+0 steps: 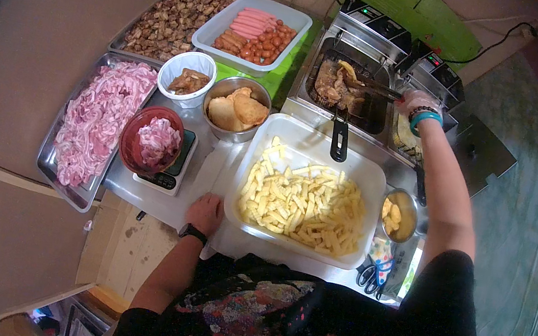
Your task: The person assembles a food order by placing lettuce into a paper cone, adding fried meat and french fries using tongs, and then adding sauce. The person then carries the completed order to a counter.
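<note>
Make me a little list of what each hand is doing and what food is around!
left hand: rests flat on the counter edge beside the white tub of raw fries
right hand: holds tongs over the fryer, gripping browned food in it
scale: carries a red bowl of raw meat
metal tray: sliced raw meat
far white tub: sausages
metal bowl: fried pieces

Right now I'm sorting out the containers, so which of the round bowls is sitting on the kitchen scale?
The red bowl of sliced raw meat sits on the scale. The white bowl and steel bowl rest directly on the counter.
</note>
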`<action>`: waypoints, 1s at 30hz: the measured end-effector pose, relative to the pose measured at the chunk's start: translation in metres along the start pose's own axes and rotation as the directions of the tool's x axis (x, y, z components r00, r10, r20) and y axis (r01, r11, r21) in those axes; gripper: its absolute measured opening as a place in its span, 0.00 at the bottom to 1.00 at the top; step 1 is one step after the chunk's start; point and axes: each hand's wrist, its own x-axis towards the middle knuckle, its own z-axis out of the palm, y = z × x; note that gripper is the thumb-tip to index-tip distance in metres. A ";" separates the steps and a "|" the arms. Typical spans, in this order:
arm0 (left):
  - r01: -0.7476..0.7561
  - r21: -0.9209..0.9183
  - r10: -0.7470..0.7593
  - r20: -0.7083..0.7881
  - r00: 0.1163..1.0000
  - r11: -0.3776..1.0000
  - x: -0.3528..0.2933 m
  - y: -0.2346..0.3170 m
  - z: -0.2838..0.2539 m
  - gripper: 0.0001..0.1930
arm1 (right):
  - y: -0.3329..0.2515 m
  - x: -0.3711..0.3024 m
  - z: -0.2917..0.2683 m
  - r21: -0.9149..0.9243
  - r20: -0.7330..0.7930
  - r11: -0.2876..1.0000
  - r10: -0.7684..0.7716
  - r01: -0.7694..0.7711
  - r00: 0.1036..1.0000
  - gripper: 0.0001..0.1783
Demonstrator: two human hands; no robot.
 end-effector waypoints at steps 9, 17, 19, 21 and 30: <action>-0.036 -0.027 0.035 -0.044 0.998 0.999 -0.001 0.000 -0.001 0.07 | -0.029 0.021 0.057 0.030 0.025 0.999 -0.033 0.032 0.999 0.25; -0.049 0.007 0.050 -0.055 0.997 0.999 -0.001 -0.002 0.007 0.07 | 0.031 -0.003 -0.017 -0.043 0.225 0.979 -0.187 0.202 0.956 0.22; -0.011 -0.004 0.011 -0.024 1.000 1.000 -0.002 -0.003 0.003 0.07 | 0.022 -0.030 -0.046 -0.084 0.095 0.978 -0.183 0.191 0.979 0.21; -0.007 -0.025 0.007 -0.012 1.000 1.000 0.000 -0.001 0.003 0.07 | 0.030 -0.025 -0.049 -0.060 0.170 0.975 -0.200 0.213 0.965 0.22; 0.015 -0.031 -0.014 0.047 0.999 0.999 0.001 0.002 -0.008 0.06 | -0.015 -0.010 0.025 -0.014 0.052 0.983 -0.184 0.185 0.982 0.20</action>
